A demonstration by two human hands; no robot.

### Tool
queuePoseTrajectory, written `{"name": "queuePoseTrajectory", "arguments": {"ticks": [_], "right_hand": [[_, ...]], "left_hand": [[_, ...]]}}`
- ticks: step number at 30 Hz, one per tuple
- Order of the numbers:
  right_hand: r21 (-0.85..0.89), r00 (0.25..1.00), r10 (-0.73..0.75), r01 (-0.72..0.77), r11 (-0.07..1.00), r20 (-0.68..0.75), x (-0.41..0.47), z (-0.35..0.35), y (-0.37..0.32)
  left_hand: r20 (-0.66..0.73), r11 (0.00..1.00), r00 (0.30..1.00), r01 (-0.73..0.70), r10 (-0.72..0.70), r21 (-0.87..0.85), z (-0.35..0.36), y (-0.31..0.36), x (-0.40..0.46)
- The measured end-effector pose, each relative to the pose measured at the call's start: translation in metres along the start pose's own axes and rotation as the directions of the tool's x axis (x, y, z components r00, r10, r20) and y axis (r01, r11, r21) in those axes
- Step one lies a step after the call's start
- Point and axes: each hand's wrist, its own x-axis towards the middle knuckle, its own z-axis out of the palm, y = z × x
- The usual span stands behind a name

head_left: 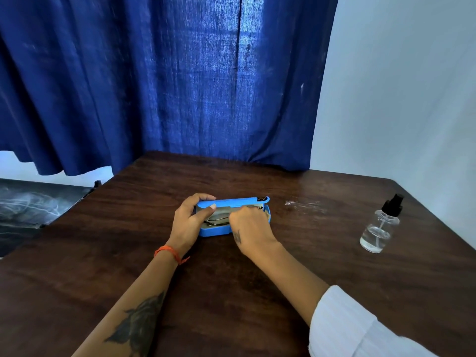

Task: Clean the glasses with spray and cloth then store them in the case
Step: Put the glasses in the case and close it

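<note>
A blue glasses case [240, 202] lies open at the middle of the dark wooden table [231, 292], its lid standing up at the back. Inside lie the folded glasses [216, 220] against a grey cloth [221, 211]. My left hand [189, 220] grips the case's left end, thumb on the lid's edge. My right hand [248, 228] is curled over the case's right half, fingertips inside it, hiding that part. What the fingers pinch is hidden. A clear spray bottle [381, 226] with a black nozzle stands upright far to the right.
A wet smear [304, 205] marks the table right of the case. Blue curtains [167, 86] hang behind the table's far edge. A pale wall [412, 99] runs along the right side. A dark marbled surface [31, 210] lies off the left edge.
</note>
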Motion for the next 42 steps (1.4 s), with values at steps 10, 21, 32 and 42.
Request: {"name": "queuePoseTrajectory", "arguments": {"ticks": [10, 21, 32, 42], "right_hand": [[0.510, 0.898, 0.240, -0.021, 0.860, -0.368, -0.033, 0.021, 0.018], [0.696, 0.977, 0.185, -0.208, 0.687, 0.109, 0.004, 0.039, 0.074], [0.588, 0.973, 0.222, -0.139, 0.797, -0.070, -0.015, 0.064, 0.060], [0.547, 0.961, 0.276, -0.237, 0.803, 0.012, -0.018, 0.058, 0.054]], "left_hand": [[0.030, 0.993, 0.999, -0.038, 0.035, 0.110, -0.002, -0.002, -0.002], [0.154, 0.979, 0.988, -0.024, -0.007, 0.202, -0.006, 0.004, -0.006], [0.178, 0.956, 0.983, -0.087, 0.037, 0.282, -0.003, -0.001, -0.005], [0.251, 0.897, 0.962, -0.205, 0.110, 0.391, 0.002, 0.010, -0.014]]}}
